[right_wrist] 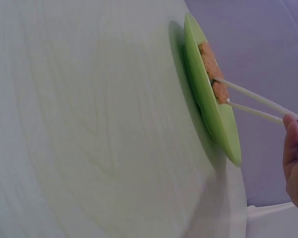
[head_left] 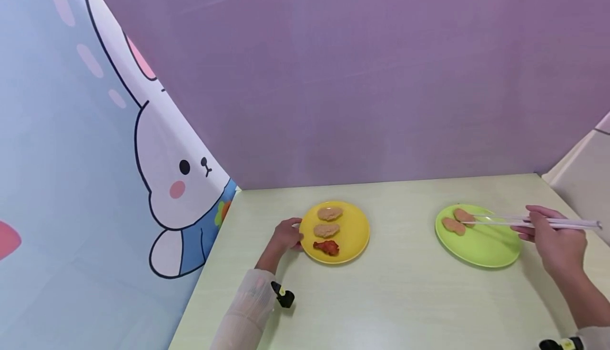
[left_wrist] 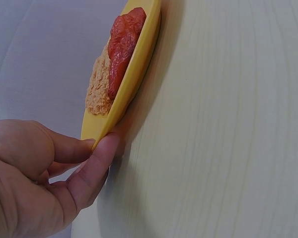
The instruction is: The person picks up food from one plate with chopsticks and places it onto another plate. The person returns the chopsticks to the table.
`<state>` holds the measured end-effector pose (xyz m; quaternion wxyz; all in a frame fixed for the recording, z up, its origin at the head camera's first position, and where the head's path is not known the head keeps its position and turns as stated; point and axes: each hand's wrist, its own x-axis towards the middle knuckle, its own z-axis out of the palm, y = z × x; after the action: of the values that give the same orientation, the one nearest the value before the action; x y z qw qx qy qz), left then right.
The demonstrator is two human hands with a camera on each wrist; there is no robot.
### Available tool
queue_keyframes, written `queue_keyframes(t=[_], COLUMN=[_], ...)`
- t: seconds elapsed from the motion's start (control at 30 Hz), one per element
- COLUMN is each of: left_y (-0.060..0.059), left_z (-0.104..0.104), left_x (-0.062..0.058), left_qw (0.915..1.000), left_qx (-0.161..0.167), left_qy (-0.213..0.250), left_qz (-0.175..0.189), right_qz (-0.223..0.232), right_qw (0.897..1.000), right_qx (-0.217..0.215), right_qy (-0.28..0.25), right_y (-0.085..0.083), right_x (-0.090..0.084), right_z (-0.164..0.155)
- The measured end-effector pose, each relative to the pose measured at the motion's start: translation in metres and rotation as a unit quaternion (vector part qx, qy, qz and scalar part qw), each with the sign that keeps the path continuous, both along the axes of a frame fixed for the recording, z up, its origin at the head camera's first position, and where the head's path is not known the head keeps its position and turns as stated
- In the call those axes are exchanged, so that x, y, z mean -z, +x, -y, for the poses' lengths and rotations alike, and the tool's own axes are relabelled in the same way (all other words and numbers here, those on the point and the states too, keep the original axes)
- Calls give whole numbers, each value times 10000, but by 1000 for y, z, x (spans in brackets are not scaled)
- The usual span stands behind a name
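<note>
Pinching the rim of the round yellow plastic plate (head_left: 352, 241) near the table's left edge is the left hand (head_left: 286, 236); white chopsticks (head_left: 524, 222), gripped by the right hand (head_left: 555, 241), are closed on a breaded nugget (head_left: 463, 215) on the round green plate (head_left: 481, 252) near the right edge.

A person's left hand (head_left: 286, 236) held the near-left rim of a yellow plate (head_left: 357, 228), where two breaded nuggets (head_left: 330, 213) and a red drumstick (head_left: 326, 247) lay just beyond its fingertips. The right hand (head_left: 555, 241) gripped white chopsticks (head_left: 524, 222) whose tips, well out from the fingers, met two nuggets (head_left: 458, 221) on a green plate (head_left: 481, 249) standing on the pale table (head_left: 405, 297).
</note>
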<state>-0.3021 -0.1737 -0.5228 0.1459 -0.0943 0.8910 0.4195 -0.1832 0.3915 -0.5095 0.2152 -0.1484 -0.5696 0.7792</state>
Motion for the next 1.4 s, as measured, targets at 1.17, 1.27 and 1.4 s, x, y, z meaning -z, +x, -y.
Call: queue_keyframes(t=[1.17,1.27,1.4], left_y=[0,0,0], left_z=[-1,-1,-1], left_x=[2,2,1], left_qw=[10000,10000,10000], left_qx=[-48,-76,-42], left_qy=[43,46,25], left_qz=[-34,-28,-47], right_qz=[-181,-188,-144], right_qw=[9989,9989,9991], right_qx=[-438,-423,-376], right_qy=[9,53,136], right_y=[-12,-15,-19], right_x=[-16,-15,-13], right_z=[48,54,63])
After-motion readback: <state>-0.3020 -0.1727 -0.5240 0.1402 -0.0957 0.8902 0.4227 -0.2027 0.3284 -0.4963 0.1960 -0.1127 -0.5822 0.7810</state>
